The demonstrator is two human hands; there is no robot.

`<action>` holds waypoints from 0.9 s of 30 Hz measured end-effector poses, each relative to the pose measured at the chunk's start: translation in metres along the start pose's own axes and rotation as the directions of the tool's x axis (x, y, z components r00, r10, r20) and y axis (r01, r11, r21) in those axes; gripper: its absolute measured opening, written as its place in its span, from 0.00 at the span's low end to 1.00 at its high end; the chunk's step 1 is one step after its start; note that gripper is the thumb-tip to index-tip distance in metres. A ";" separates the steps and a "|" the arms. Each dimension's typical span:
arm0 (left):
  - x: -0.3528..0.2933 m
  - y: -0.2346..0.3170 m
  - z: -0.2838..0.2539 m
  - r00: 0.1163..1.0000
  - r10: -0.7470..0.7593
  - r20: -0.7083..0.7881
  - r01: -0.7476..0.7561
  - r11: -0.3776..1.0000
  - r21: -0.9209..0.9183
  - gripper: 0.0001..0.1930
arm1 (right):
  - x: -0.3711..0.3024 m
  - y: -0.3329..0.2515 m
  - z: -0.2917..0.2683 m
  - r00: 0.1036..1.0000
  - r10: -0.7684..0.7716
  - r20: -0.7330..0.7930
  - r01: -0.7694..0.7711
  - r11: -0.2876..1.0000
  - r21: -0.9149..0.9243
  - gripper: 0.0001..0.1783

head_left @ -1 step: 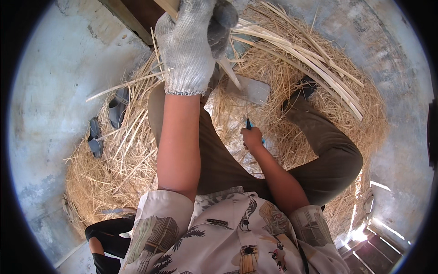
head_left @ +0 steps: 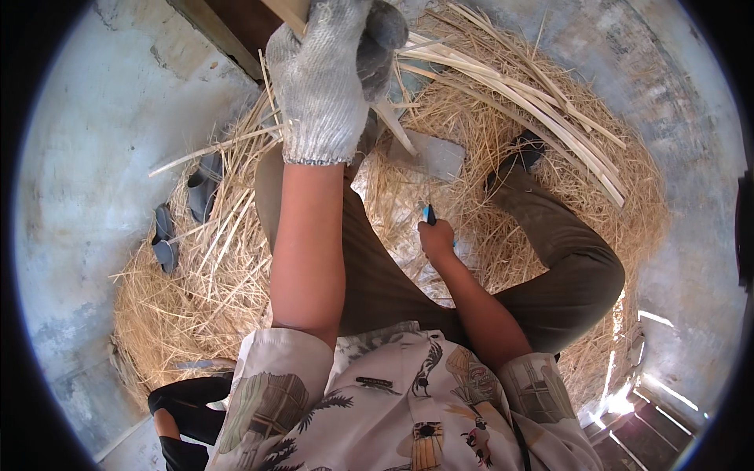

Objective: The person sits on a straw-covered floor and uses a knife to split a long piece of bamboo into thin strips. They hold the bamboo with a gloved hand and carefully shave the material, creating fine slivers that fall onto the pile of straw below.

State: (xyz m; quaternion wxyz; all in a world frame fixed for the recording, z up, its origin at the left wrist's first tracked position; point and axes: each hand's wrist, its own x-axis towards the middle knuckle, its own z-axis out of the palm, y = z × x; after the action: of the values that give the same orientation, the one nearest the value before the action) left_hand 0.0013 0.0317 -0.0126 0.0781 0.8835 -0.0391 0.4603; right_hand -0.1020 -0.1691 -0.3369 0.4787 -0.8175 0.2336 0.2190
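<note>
Weathered pale-blue walls [head_left: 86, 196] close round a floor [head_left: 133, 451] heaped with straw-coloured shavings [head_left: 192, 294]. Beyond your left thigh, toward the floor's far edge, your left hand [head_left: 326, 78] is wrapped round a pale wooden strip [head_left: 290, 12]; the glove is coarse, whitish knit with smooth grey patches about the fingers. That thick covering probably guards your skin from splinters. A tapered pale end [head_left: 396, 127] slants out below the glove; whether it belongs to the same strip, you cannot tell from here.

Your bare right hand [head_left: 437, 238] is clenched on a black and light-blue tool [head_left: 429, 213], low between your legs and apart from the strip, perhaps because a small handle is surer without a glove. Its working end is too blurred to make out.

Just past it lies a flat grey slab [head_left: 432, 153], squarish and hard-looking. Further out, toward the floor's far right edge, long, slim, slightly bowed strips [head_left: 542, 102] lie roughly side by side on the curly shavings, likely so they stay untangled. Near the left edge sit dark grey shoes [head_left: 164, 239], and by the near left corner another person's black-clothed leg [head_left: 192, 400] shows.
</note>
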 end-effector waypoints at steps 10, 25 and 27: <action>0.026 0.029 -0.012 0.493 -0.625 0.605 0.338 -0.503 -0.795 0.11 | -0.019 -0.032 -0.006 0.921 0.264 0.285 -0.358 0.864 0.355 0.13; 0.025 0.011 -0.017 0.793 -0.259 0.551 0.436 -0.389 -0.812 0.24 | -0.013 -0.025 -0.009 0.926 0.311 0.213 -0.365 0.882 0.300 0.19; 0.029 0.027 -0.012 0.654 -0.501 0.567 0.392 -0.415 -0.821 0.24 | 0.000 -0.035 -0.007 1.000 0.016 0.002 -0.015 0.933 0.361 0.19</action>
State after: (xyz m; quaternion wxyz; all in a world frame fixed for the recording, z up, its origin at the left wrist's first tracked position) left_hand 0.0042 0.0076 0.0206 0.8811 0.4185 0.0107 0.2201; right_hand -0.0799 -0.1597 -0.3103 0.6187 -0.7140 0.2765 0.1759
